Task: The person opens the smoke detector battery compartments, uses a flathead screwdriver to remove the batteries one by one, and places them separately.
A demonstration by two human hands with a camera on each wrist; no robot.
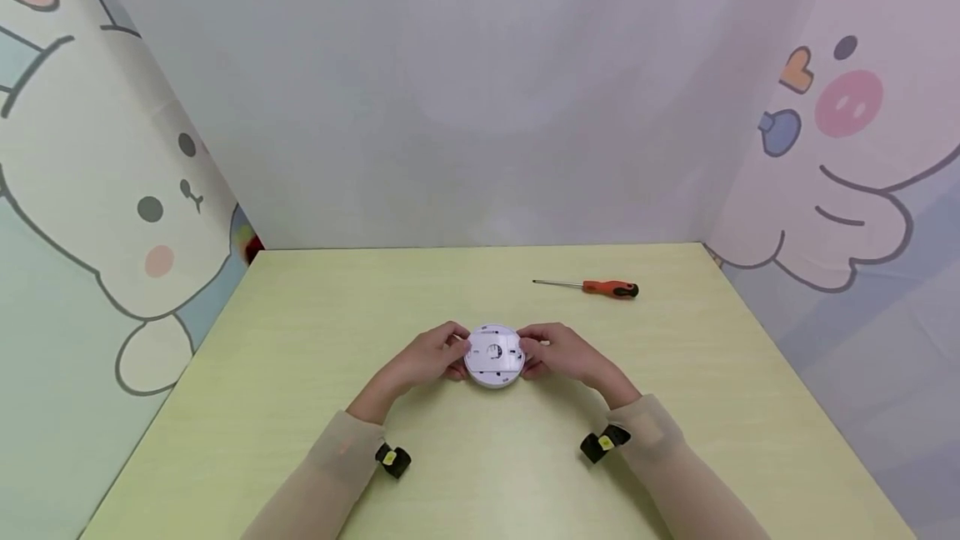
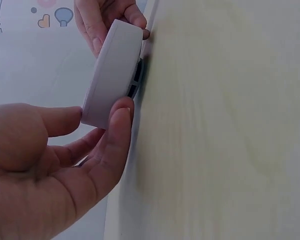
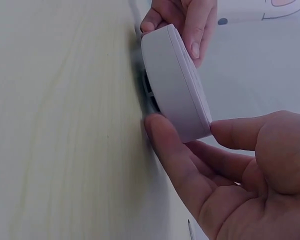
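Disc (image 1: pixel 484 360): top detail too small to read. Table (image 1: pixel 360 298): near edge runs out of view. Red patch (image 1: pixel 254 248), far left corner: blurred.

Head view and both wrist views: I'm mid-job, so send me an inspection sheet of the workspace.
Surface: table, pale, faint wood grain.
Job's things: white disc, held at opposite edges, its slotted face up.
Clutter: one loose screwdriver beyond the disc, to the right, tip pointing left.
Left hand: grips the disc, thumb on top, fingers lower.
Right hand: the same on the opposite side.
Cables: nothing seen.
Surroundings: curtain, plain behind, cartoon prints left and right.
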